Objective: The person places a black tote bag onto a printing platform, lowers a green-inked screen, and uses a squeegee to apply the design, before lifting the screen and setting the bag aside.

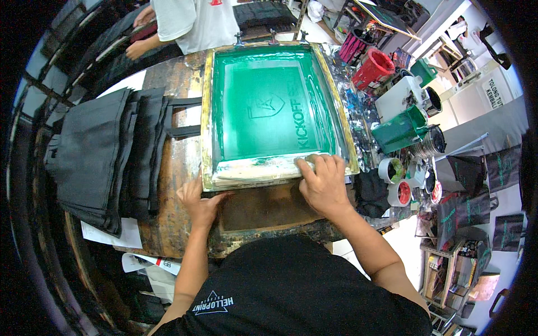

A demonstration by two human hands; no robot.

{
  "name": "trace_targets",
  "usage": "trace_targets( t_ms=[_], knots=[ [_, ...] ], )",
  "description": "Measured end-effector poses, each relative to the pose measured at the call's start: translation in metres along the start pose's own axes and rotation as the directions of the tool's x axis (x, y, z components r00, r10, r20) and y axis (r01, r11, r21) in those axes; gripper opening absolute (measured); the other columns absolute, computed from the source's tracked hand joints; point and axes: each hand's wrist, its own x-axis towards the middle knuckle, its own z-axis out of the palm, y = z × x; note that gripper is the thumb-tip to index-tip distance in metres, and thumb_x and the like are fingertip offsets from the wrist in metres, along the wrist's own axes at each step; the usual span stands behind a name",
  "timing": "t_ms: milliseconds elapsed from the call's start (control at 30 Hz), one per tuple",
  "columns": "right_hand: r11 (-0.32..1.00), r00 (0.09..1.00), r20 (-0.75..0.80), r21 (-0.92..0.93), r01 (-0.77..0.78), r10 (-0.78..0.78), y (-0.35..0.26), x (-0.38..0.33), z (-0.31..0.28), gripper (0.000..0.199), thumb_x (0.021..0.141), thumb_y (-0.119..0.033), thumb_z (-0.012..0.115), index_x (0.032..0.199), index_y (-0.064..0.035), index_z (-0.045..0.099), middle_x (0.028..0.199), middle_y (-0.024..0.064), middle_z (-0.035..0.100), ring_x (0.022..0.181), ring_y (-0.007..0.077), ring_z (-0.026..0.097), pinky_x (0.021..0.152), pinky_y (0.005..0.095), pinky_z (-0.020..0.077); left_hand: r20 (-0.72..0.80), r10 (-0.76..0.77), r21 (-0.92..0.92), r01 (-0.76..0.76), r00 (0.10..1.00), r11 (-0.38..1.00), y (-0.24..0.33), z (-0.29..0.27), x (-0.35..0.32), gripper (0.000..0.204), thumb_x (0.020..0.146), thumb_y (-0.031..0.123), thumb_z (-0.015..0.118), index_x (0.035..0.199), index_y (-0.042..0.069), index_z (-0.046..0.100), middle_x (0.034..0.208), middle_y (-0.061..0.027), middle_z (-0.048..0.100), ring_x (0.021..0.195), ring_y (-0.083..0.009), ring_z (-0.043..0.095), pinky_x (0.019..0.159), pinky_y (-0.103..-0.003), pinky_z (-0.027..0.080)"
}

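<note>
now the right hand [324,182] curls tight on the green screen frame [342,131]; the left hand [197,203] lies flat, fingers spread, on the table [168,168].

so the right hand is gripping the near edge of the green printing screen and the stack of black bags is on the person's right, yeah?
Not quite. The head view shows the stack of black bags on the person's left, not the right. The rest holds: the right hand is gripping the near edge of the green printing screen.
</note>
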Motion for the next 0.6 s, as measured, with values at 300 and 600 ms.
trace_targets(
  t_ms=[300,600],
  knots=[
    [0.972,0.904,-0.41,-0.233,0.026,-0.122,0.025,0.131,-0.098,0.049,0.089,-0.059,0.071,0.097,-0.0108,0.065,0.091,0.0085,0.062,0.087,0.0283,0.058,0.086,0.0457,0.0372,-0.308,-0.131,-0.776,-0.169,0.942,0.608,0.093,-0.061,0.098,0.073,0.095,0.017,0.08,0.155,-0.003,0.044,0.129,-0.0093,0.065,0.109,-0.018,0.062,0.098,-0.033,0.051],
    [0.988,0.87,-0.47,-0.111,0.111,-0.15,0.047,0.227,-0.15,0.069,0.1,-0.07,0.05,0.074,-0.007,0.062,0.067,0.0093,0.059,0.065,0.0236,0.053,0.079,0.0444,0.0378,-0.03,-0.045,0.1,0.048,0.999,0.994,0.039,-0.013,0.091,0.098,0.094,0.035,0.079,0.164,-0.002,0.021,0.136,-0.0357,0.053,0.115,-0.0471,0.059,0.107,-0.052,0.045]
  ],
)
